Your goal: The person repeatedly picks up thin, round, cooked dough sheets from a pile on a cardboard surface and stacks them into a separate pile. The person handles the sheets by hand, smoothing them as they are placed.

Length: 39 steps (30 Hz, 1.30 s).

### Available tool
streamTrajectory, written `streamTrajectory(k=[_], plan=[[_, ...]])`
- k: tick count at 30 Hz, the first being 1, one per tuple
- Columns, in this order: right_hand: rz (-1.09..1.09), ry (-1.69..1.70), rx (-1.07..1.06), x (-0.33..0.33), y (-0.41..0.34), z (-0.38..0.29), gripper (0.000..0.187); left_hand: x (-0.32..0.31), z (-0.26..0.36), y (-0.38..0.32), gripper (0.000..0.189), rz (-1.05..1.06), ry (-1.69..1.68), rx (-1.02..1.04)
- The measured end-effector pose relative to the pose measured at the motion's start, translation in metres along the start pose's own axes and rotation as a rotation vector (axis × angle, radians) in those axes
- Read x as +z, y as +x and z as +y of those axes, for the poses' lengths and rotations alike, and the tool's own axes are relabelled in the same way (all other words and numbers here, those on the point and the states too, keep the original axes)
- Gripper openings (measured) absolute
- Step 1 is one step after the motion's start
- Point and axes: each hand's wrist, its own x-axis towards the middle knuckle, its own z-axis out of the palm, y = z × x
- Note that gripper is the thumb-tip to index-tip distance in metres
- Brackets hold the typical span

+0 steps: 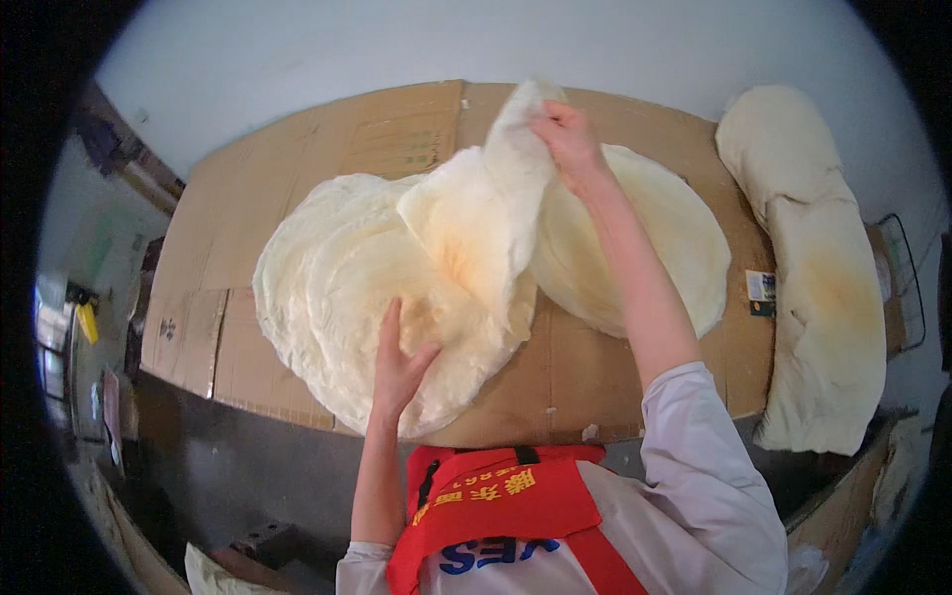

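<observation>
On the left lies a pile of large, soft, round cream-coloured sheets (335, 260), thin and flatbread-like, with uneven, layered edges. My right hand (567, 137) pinches the edge of one sheet (476, 223) and holds it up above the far side of the pile. This lifted sheet drapes down in folds, with an orange-brown patch near its middle. My left hand (401, 364) lies on the near part of the pile, fingers spread and gripping nothing. To the right, partly behind my right forearm, is another round cream-coloured stack (669, 230), yellowish toward its middle.
Flattened cardboard (245, 186) covers the table, which meets a pale wall (416, 37) at the back. A long, padded, cream-coloured bundle (825, 260) with a brownish patch lies along the right edge. A small printed packet (760, 286) sits beside it.
</observation>
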Motion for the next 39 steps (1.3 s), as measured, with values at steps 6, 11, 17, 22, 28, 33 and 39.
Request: streamTrajectory(k=[6, 11, 17, 22, 28, 33, 39], plan=[[-0.243, 0.045, -0.322, 0.182, -0.036, -0.033, 0.010, -0.003, 0.025, 0.012, 0.071, 0.155, -0.336, -0.073], [-0.337, -0.040, -0.248, 0.237, -0.054, -0.028, 0.012, -0.034, -0.012, -0.017, 0.058, 0.107, -0.068, -0.195], [-0.610, -0.019, -0.181, 0.274, -0.073, -0.004, 0.019, -0.038, -0.040, -0.035, 0.038, 0.246, -0.895, -0.399], [-0.685, -0.025, -0.088, 0.293, -0.099, 0.015, 0.021, -0.049, -0.054, -0.033, 0.028, 0.291, -0.736, -0.479], [-0.581, -0.190, 0.105, 0.258, -0.045, 0.036, 0.016, -0.053, -0.159, -0.054, 0.021, 0.413, -0.543, -0.671], [-0.055, 0.272, 0.096, 0.114, 0.047, -0.050, 0.012, -0.054, -0.196, -0.067, 0.021, 0.615, -0.770, -0.603], [0.547, 0.471, -0.242, -0.032, 0.014, -0.065, 0.017, -0.066, -0.208, -0.072, 0.015, 0.523, -0.742, -0.603]])
